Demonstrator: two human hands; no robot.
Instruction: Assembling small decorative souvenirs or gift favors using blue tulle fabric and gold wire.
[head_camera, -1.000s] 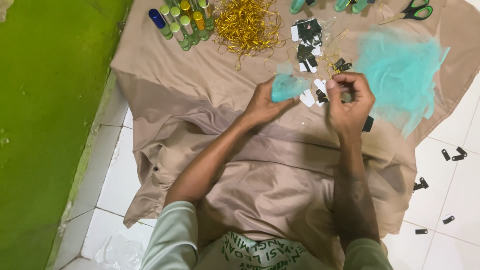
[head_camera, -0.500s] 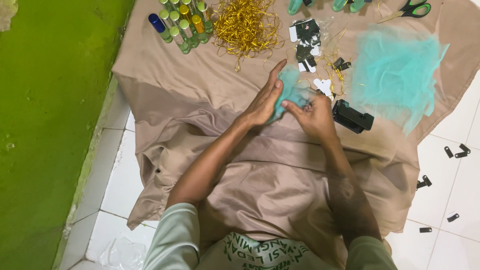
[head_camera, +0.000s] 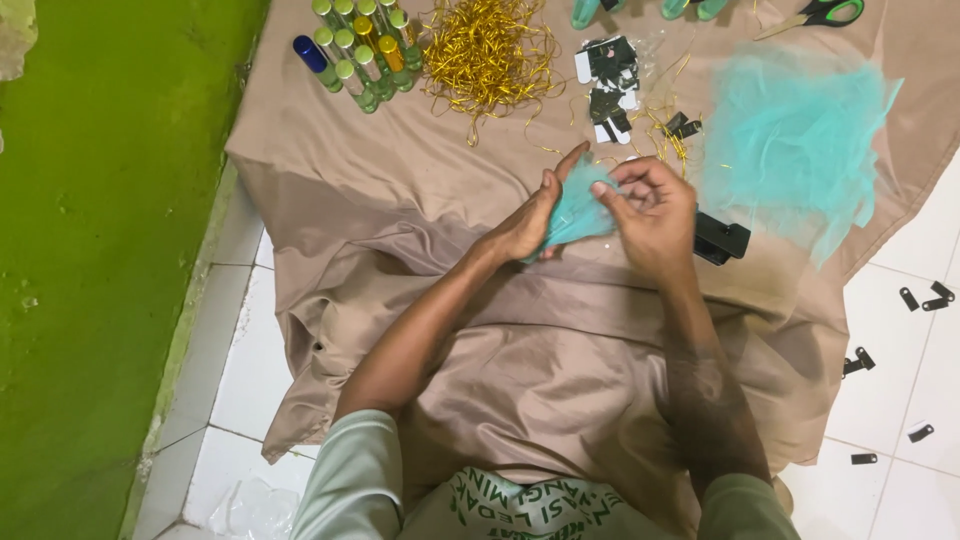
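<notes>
Currently both hands work one small tulle piece (head_camera: 580, 212) above the cloth (head_camera: 560, 350), just left of the black stapler (head_camera: 722, 240). Left hand (head_camera: 530, 220) backs it with a flat palm; right hand (head_camera: 655, 215) pinches its edge, grip narrow. Risk: the thin mesh could tear or slip free if pulled unevenly.

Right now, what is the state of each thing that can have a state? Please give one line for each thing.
small teal mesh piece: gathered, held between both hands
left hand: flat against the mesh
right hand: fingers curled, pinching the mesh
large teal mesh: spread loose on the cloth
gold strands: loose tangled heap
small bottles: capped, lying in a group
scissors: closed, lying flat
black stapler: lying by the right hand
</notes>
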